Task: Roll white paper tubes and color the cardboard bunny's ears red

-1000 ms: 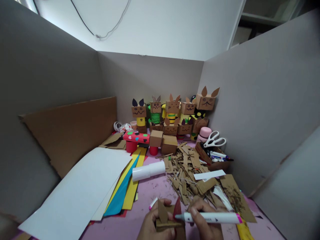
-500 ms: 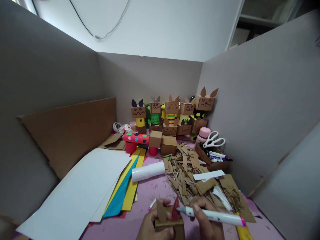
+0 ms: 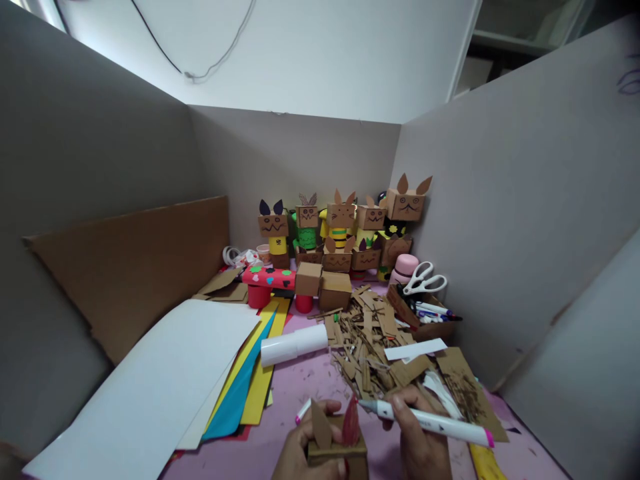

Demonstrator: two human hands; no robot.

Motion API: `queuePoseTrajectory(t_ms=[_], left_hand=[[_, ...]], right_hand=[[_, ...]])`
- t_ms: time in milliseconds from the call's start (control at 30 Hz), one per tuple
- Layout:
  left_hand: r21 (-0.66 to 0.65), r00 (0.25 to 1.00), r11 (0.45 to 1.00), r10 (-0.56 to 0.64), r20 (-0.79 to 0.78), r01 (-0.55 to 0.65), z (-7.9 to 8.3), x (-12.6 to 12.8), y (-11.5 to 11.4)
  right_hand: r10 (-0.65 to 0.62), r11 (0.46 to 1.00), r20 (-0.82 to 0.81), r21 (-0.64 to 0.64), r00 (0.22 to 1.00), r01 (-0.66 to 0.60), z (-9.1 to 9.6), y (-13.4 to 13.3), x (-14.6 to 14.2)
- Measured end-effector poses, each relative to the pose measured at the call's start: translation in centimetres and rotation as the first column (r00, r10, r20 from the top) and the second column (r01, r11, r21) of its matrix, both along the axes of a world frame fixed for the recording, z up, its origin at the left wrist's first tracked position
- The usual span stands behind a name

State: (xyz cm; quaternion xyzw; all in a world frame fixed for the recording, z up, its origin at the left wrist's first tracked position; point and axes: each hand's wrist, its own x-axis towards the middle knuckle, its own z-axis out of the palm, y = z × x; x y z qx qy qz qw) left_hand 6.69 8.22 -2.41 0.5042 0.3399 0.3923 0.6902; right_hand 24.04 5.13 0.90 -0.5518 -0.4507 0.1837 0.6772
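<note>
My left hand is closed round a small cardboard box with two pointed ears on top. The left ear is plain brown, while the right ear is coloured dark red. A white cap with a pink end pokes out by the fingers of this hand. My right hand grips a white marker with a pink end. Its grey nib end points left, close to the upper tip of the red ear; whether it touches, I cannot tell.
Cardboard scraps are heaped beyond my hands. White sheets and coloured paper lie left, beside a white roll. Box-headed cardboard figures stand at the back. White-handled scissors and pens sit in a cardboard holder at right.
The marker's nib end has moved up from the middle of the red ear to its tip. The red ear now shows its broad face. The view has shifted slightly.
</note>
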Motion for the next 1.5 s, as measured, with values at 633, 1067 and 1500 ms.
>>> queuePoseTrajectory(t_ms=[633, 1067, 1500], left_hand=[[-0.002, 0.999, 1.000, 0.031, 0.010, -0.031, 0.9, 0.0, -0.4], [0.038, 1.000, 0.999, -0.002, 0.007, 0.002, 0.4, 0.0, -0.2], [-0.021, 0.998, 1.000, 0.007, 0.061, -0.006, 0.4, 0.2, -0.2]], right_hand=[[0.171, 0.984, -0.249, -0.002, 0.953, -0.177, -0.9, 0.0, -0.3], [0.122, 0.988, -0.228, -0.065, 0.966, -0.140, -0.2, 0.1, -0.2], [0.139, 0.984, -0.403, -0.050, 0.904, -0.173, -0.3, 0.4, -0.3]])
